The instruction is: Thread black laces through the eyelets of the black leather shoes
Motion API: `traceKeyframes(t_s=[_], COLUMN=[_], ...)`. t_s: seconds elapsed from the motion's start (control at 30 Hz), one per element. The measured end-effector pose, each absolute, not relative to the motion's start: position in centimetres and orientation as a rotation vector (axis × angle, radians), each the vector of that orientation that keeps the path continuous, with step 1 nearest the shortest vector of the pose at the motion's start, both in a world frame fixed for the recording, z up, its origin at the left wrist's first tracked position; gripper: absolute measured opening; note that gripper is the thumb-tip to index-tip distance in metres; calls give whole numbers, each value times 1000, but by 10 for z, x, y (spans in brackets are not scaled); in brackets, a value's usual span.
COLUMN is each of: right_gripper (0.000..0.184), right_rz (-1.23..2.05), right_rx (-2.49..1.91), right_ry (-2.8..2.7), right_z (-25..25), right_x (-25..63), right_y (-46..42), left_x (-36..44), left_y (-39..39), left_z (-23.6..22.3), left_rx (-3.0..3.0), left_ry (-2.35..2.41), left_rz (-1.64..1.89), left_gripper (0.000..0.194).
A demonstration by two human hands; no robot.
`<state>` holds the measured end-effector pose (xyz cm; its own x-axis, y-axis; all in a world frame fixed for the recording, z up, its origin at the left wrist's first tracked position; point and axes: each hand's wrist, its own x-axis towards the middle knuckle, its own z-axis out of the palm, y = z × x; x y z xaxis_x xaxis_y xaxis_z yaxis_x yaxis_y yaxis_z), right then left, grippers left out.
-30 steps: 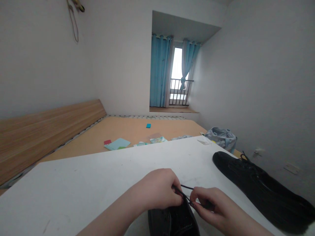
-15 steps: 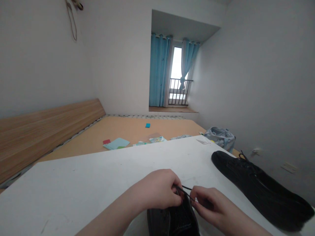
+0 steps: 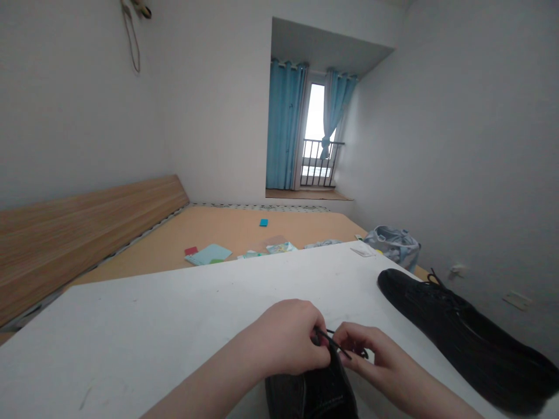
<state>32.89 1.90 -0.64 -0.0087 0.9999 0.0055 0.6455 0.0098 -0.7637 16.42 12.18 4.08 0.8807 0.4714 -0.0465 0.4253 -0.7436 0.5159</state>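
Observation:
A black shoe point(image 3: 321, 398) stands at the bottom middle of the white tabletop, partly hidden by my hands. Its thin black shoelace point(image 3: 335, 342) crosses the gap between my two hands. My left hand point(image 3: 290, 337) is closed over the front of the shoe, pinching the lace between thumb and fingers. On the other side, my right hand point(image 3: 371, 354) has its fingers curled round part of the lace, and a dark bit shows behind its thumb. A second black shoe point(image 3: 463, 334), with its lace tied, lies on the right side of the table.
The white table point(image 3: 166, 320) fills the foreground. Beyond it, a tan bed surface point(image 3: 236, 224) holds a pale blue folder point(image 3: 212, 254) and other flat items. A blue-grey fabric bag point(image 3: 395, 244) stands past the table's right corner.
My right hand has shifted slightly up, and its fingers have moved along the lace, leaving a short lace end pointing down. My left hand keeps its pinch. The view has shifted slightly.

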Motion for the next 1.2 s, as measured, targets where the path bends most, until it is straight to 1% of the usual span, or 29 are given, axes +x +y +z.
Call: traceKeyframes(t_s=[0.1,0.2,0.27,0.4,0.53,0.6,0.63,0.73,0.87,1.03,1.1,1.2], right_gripper=[16,16,19,33,37,39,39,37,29,17,14,13], right_rz=[660,628,661,855,939,949,949,933,864,538,512,527], right_rx=[-1599,-1448,-1393,-1294,-1228,-1262,-1278,-1294,-1346,-1390,-1421,-1448], right_ry=[-1711,-1753,-1740,-1524,-1244,-1247,-1273,-1375,-1552,-1907,-1952,-1943], right_z=[2,12,18,27,29,26,24,17,12,15,16,15], right_x=[327,317,308,294,290,289,288,285,282,284,285,286], right_y=[17,21,27,43,55,58,58,55,49,42,40,39], left_x=[158,150,143,127,113,111,112,116,117,116,119,126], left_y=[127,134,137,142,144,144,143,141,141,137,133,128], left_z=[49,58,65,81,96,98,99,96,93,91,88,81], left_rx=[2465,2386,2345,2311,2376,2391,2399,2441,2508,2489,2459,2495], left_ry=[654,631,624,602,634,669,672,702,766,715,756,812], left_rz=[137,167,186,174,126,65,27,-50,-107,-474,-580,-623], left_gripper=[18,21,21,22,39,41,38,29,28,26,26,25])
